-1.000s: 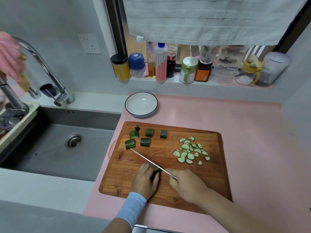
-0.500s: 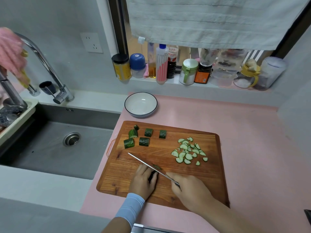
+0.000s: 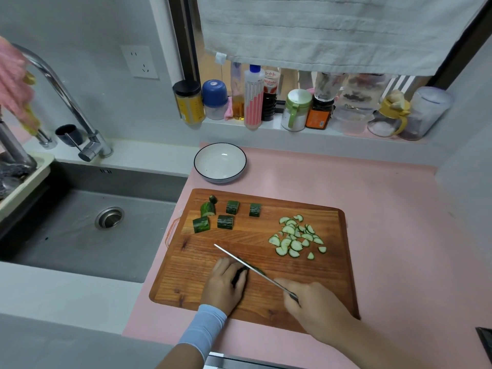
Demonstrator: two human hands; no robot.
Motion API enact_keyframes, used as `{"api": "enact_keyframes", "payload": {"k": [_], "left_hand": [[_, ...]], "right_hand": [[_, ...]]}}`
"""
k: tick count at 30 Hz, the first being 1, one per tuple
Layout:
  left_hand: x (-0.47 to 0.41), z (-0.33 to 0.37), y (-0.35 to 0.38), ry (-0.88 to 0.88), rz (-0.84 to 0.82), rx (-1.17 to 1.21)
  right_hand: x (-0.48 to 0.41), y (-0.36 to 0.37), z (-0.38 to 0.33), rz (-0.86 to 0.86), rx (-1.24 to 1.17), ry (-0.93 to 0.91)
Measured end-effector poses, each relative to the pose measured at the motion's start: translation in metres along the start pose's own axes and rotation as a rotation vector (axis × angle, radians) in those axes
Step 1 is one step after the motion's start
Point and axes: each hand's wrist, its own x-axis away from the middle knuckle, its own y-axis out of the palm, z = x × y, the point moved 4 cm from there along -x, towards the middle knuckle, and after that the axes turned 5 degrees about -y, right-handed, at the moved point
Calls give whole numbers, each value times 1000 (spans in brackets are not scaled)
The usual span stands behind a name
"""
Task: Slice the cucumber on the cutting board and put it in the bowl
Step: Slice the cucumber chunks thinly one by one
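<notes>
On the wooden cutting board (image 3: 330,283) my left hand (image 3: 226,283) presses down on a dark green cucumber piece (image 3: 241,274), mostly hidden under its fingers. My right hand (image 3: 314,307) grips a knife (image 3: 247,266) whose blade lies across that piece, tip pointing up-left. Several uncut cucumber chunks (image 3: 226,213) sit at the board's far left. A pile of thin half-moon slices (image 3: 295,237) lies at the far right. The white bowl (image 3: 220,162) with a dark rim stands beyond the board with nothing in it.
A steel sink (image 3: 87,225) with a tall faucet (image 3: 66,102) lies left of the pink counter (image 3: 399,235). Jars and bottles (image 3: 292,107) line the windowsill under a hanging towel (image 3: 332,30). A pink cloth (image 3: 13,81) hangs at far left.
The view has shifted slightly. The knife blade has moved a little along the held cucumber piece; both hands stay at the board's near edge.
</notes>
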Motion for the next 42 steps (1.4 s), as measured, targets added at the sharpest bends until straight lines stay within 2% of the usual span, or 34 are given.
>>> {"api": "enact_keyframes", "payload": {"k": [13, 18, 29, 42], "left_hand": [[1, 3, -2, -21, -6, -14], [0, 3, -1, -28, -31, -2], [0, 3, -5, -31, 28, 52], [1, 0, -3, -42, 24, 46]], "right_hand": [[-58, 20, -30, 3, -4, 16], [-57, 17, -29, 12, 20, 6], [-10, 3, -13, 43, 54, -33], [-23, 5, -13, -40, -79, -7]]}}
